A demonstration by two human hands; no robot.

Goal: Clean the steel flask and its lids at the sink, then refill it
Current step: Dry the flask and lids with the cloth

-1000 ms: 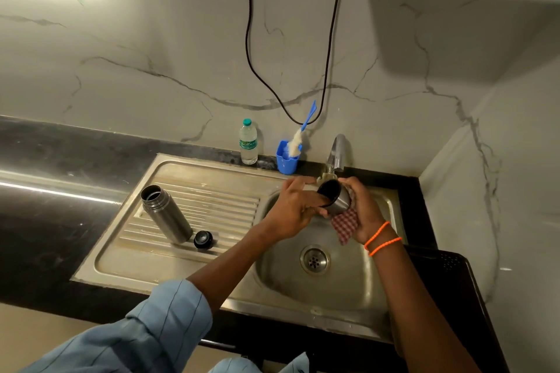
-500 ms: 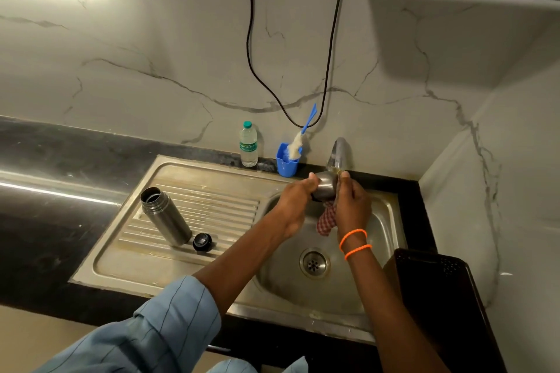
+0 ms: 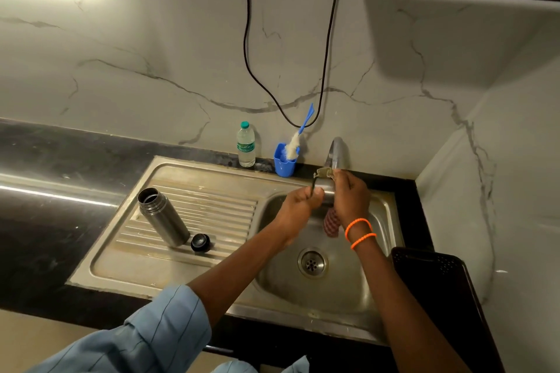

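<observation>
Two hands work over the sink (image 3: 378, 291), the left hand (image 3: 298, 204) gripping the steel cup lid (image 3: 325, 188) under the tap (image 3: 336, 153), the right hand (image 3: 351, 198) clutching a checked cloth (image 3: 331, 222): better wipe inside thoroughly, while left of the sink the flask (image 3: 162, 216) and black cap (image 3: 200, 242) wait.

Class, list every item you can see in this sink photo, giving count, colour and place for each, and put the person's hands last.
steel flask: 1, silver, open, standing on the drainboard
small lid: 1, black, on the drainboard beside the flask
steel cup lid: 1, silver, held under the tap
checked cloth: 1, red and white, hanging below the right hand
tap: 1, silver, behind the basin
water bottle: 1, clear with green cap, by the wall
blue cup: 1, holding a brush
sink: 1, steel
left hand: grips the cup lid
right hand: holds the cup lid and cloth
</observation>
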